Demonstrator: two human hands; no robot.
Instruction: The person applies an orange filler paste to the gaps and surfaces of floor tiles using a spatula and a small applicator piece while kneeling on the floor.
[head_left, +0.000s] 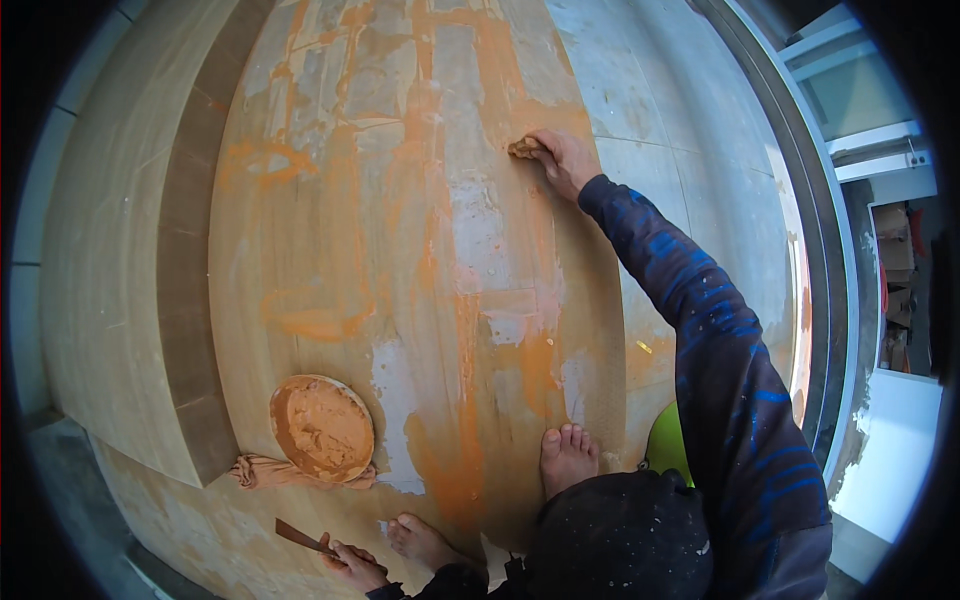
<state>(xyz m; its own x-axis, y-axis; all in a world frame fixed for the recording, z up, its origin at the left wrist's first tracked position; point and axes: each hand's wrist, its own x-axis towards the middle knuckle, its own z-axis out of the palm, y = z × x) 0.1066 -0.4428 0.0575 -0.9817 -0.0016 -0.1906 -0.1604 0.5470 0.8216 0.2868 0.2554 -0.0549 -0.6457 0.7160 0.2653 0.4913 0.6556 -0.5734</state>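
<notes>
My right hand point(564, 163) is stretched far forward. Its fingers close round a small crumpled tan wad point(522, 148), a sponge or a rag, pressed against the wooden surface point(410, 300). Orange paste is smeared over that surface in streaks and patches, with paler grey areas between. At the lower left, my left hand point(357, 568) grips a putty knife point(301, 537), its flat dark blade pointing left. Beyond that hand stands a round bowl point(322, 428) of orange filler paste. A bunched pinkish-tan cloth point(262, 473) lies partly under the bowl.
My bare feet point(568, 456) are on the wooden surface. A raised wooden step point(190, 260) runs along the left. Something bright green point(669, 441) shows beside my right knee. Pale tiles point(650, 190) border the right side, ending at a metal-framed edge point(826, 300).
</notes>
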